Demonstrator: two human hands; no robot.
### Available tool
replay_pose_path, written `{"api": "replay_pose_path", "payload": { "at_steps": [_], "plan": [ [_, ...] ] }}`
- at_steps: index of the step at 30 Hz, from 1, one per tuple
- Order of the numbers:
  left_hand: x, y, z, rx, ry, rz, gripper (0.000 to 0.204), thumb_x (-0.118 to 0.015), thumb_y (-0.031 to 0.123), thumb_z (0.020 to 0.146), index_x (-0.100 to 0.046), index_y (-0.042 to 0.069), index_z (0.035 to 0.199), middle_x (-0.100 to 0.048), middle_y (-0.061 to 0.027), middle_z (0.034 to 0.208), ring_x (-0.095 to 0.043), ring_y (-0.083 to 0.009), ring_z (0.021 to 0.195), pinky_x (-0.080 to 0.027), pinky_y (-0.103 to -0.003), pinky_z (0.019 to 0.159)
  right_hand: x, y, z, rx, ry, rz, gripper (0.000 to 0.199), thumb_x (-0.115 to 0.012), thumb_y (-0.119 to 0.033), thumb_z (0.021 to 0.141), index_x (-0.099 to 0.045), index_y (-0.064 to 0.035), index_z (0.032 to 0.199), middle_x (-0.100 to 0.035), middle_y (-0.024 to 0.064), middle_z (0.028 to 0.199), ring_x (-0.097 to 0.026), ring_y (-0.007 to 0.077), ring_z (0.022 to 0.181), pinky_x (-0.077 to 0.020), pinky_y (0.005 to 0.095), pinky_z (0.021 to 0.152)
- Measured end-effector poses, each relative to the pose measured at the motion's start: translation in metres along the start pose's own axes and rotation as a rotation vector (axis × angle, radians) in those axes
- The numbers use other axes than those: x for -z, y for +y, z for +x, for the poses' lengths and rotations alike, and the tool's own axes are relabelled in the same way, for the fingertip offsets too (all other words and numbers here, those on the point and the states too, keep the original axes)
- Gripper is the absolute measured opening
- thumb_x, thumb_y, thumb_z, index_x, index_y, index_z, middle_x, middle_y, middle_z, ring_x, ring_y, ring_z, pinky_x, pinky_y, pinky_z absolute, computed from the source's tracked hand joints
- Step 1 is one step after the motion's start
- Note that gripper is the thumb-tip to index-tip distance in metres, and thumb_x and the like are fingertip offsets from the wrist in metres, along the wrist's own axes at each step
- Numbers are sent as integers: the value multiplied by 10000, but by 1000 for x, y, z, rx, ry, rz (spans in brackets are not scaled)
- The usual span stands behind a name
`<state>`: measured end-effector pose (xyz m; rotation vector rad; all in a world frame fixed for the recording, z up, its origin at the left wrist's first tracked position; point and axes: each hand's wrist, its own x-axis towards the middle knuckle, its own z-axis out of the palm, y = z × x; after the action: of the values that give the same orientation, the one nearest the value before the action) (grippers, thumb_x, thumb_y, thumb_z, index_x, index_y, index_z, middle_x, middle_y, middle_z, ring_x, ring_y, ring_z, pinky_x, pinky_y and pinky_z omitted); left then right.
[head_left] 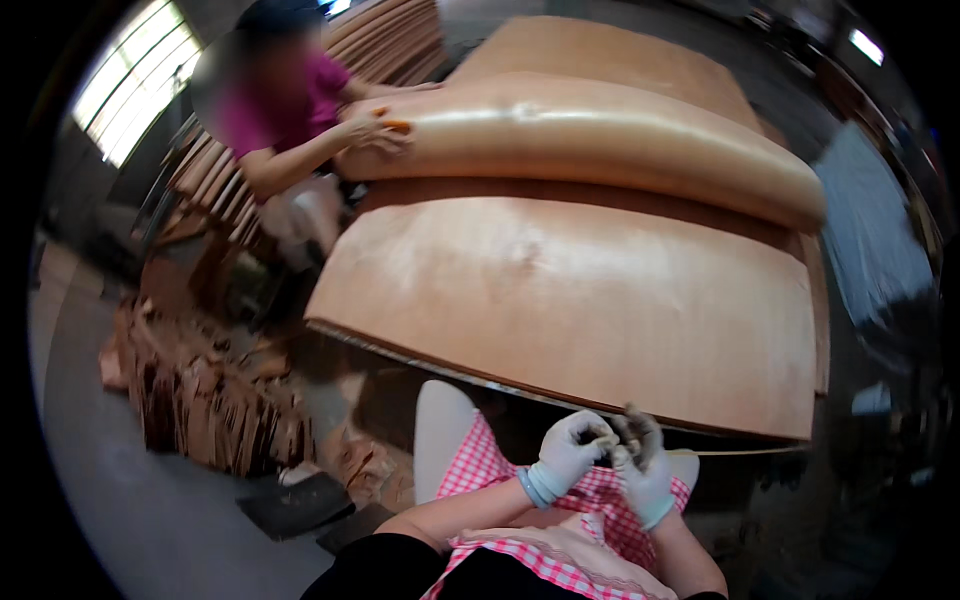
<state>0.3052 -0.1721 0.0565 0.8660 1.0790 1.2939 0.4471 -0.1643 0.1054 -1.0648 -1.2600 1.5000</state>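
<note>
My left hand [570,455], in a white glove, is closed with its fingertips pinched together above my lap. Close beside it, my right hand [645,470], also gloved, has curled fingers that meet the left fingertips. Dark smudges mark the right glove's fingers. Whatever the two hands hold between them, if anything, is too small to make out. Just beyond the hands lies a broad pale wood veneer sheet [560,300] on a low stack. A long curled veneer sheet [600,140] arches across its far part.
At the far left, a co-worker in a magenta top [300,100] rests both hands on the curled sheet's end, one holding something orange [398,127]. Broken veneer scraps [215,400] are piled at left. Grey plastic sheeting [870,225] lies at right. A checked pink apron [470,460] covers my lap.
</note>
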Motion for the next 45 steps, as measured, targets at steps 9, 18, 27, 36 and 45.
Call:
{"api": "replay_pose_path", "payload": {
  "at_steps": [9,18,27,36,45],
  "plan": [
    [347,55,38,-207,1036,202,191,-652,-138,765,-613,44,809,-628,-29,794,-590,-131,726,-523,-274,679,124,1,51,-166,-26,-997,187,-671,-151,871,-676,25,933,-673,154,885,-665,237,837,-527,349,786],
    [515,86,45,55,1145,1018,236,-779,180,735,-716,-12,856,-703,-150,758,-658,-210,685,-512,-338,709,208,13,70,-435,82,-1275,349,-705,-274,810,-691,50,937,-701,225,917,-688,310,869,-522,382,799],
    [508,73,61,174,935,541,236,-691,83,847,-662,-23,1056,-681,-99,982,-609,-204,836,-505,-359,788,194,16,88,-680,18,-1529,558,-742,-498,710,-718,12,932,-682,253,969,-662,379,947,-515,438,850],
    [319,69,109,-180,953,1452,551,-641,210,822,-514,-55,1289,-519,-242,1345,-436,-400,1302,-331,-466,1112,194,29,103,-678,-112,-1441,570,-699,-524,749,-700,-12,999,-676,231,1055,-645,376,1000,-507,438,878],
    [-69,-55,115,-232,-288,1628,814,-603,402,865,-279,-22,1480,-252,-261,1542,-181,-401,1450,-107,-500,1189,199,22,88,-655,-66,-1267,456,-665,-441,807,-712,-36,1011,-689,196,1051,-655,342,1009,-501,440,899]
  ]
}}
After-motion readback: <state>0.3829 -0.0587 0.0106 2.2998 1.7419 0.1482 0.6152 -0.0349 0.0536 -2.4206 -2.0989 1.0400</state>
